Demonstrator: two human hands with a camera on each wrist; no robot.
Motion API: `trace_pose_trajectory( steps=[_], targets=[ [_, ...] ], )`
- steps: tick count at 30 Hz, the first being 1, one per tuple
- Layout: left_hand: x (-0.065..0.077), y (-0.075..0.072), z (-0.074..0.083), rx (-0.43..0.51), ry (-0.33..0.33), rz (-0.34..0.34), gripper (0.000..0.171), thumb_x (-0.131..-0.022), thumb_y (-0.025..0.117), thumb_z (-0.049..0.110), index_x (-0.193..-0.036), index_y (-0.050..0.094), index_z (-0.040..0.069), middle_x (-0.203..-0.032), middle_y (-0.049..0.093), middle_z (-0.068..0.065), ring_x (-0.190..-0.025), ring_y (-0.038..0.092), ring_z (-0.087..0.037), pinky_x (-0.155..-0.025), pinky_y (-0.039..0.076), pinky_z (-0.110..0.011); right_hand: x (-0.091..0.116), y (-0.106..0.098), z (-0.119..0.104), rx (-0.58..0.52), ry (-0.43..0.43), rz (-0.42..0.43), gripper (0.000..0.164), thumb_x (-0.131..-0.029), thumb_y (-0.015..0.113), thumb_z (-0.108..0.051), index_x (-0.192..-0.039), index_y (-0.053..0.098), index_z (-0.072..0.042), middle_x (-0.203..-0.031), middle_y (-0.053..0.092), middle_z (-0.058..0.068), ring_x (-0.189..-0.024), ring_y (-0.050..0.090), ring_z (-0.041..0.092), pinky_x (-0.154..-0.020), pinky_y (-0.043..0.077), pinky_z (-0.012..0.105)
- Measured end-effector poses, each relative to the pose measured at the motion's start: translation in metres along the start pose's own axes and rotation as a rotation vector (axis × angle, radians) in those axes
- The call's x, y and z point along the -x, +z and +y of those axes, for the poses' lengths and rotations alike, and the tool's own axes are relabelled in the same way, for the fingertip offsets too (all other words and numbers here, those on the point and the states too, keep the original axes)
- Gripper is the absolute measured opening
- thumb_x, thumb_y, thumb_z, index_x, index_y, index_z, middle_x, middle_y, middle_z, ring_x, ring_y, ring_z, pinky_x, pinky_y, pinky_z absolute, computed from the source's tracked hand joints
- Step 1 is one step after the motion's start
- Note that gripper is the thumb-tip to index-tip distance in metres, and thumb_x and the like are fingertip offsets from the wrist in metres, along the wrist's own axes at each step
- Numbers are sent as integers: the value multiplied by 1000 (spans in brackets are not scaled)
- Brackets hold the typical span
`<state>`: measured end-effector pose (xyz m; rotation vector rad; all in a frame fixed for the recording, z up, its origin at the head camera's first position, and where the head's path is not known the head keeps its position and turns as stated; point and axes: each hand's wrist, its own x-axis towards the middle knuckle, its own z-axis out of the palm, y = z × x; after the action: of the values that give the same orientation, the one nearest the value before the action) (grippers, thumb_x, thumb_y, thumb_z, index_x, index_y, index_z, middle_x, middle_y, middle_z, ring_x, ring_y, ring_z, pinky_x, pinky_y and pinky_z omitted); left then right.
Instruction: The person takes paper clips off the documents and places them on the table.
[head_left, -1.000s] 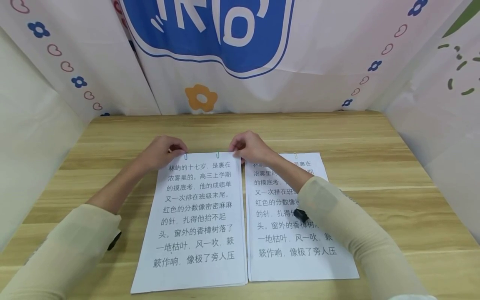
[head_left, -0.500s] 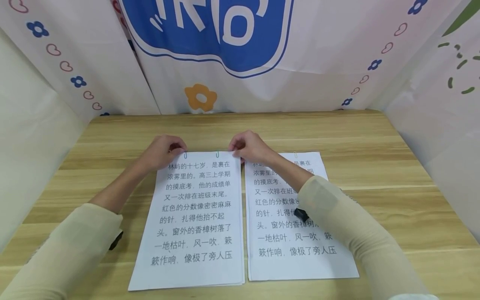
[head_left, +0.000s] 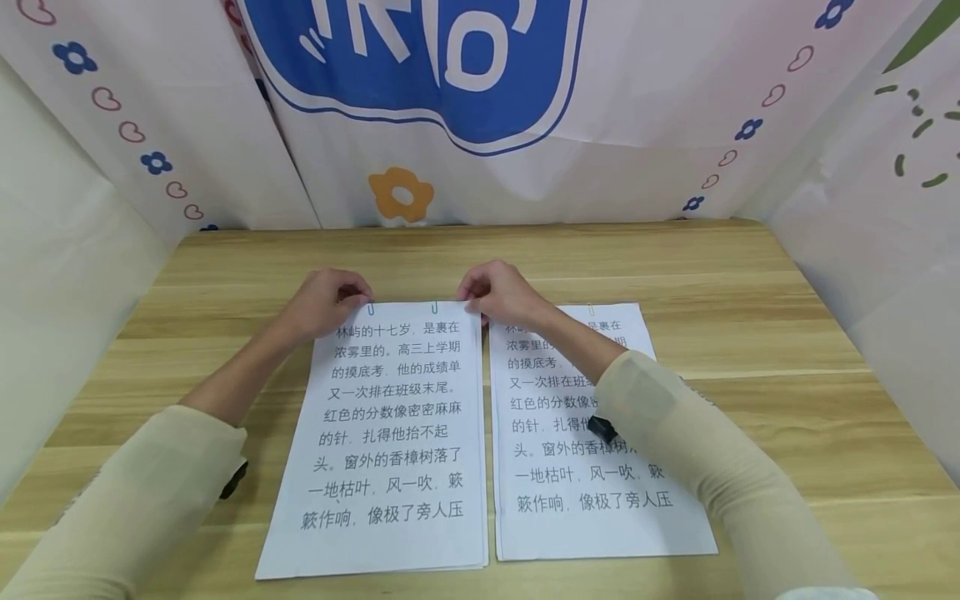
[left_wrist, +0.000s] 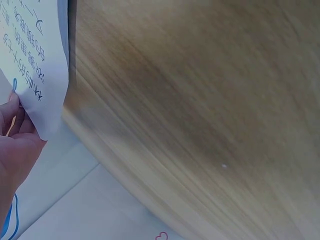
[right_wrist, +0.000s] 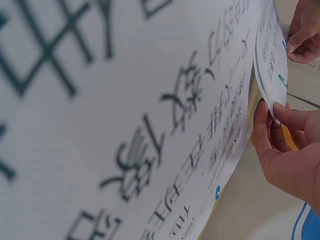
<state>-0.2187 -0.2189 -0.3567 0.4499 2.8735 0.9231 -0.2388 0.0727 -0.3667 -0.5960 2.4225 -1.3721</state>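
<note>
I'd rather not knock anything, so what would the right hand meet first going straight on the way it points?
Probably the green paper clip on the top edge of the left paper stack, though depth is unclear.

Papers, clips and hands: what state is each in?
Left papers: clipped, printed side up, pinched near both top corners
Right papers: clipped, printed side up, partly hidden
Blue clip: on left papers' top edge
Green clip: on same edge
Yellow clip: on right papers' top edge
Left hand: pinches left papers near top-left corner
Right hand: pinches their top-right corner
</note>
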Motion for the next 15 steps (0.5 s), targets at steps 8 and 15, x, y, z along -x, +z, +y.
trace_pose_trajectory(
  steps=[8,15],
  targets=[
    [1,-3,1,44,-23,-7,13,-99,61,-5,-106,71,-7,-103,70,-24,-89,64,-31,-78,52,-28,0,0,0,0,5,6,13,-93,66,9,-99,73,0,-91,68,12,-74,62,25,-68,58,37],
    [-1,-6,0,27,34,-24,12,-99,62,-6,-105,72,-9,-102,72,-26,-89,67,-33,-75,51,-23,-1,-1,-1,8,0,1,12,-94,66,8,-99,74,0,-90,68,12,-73,63,26,-69,59,39]
  ],
)
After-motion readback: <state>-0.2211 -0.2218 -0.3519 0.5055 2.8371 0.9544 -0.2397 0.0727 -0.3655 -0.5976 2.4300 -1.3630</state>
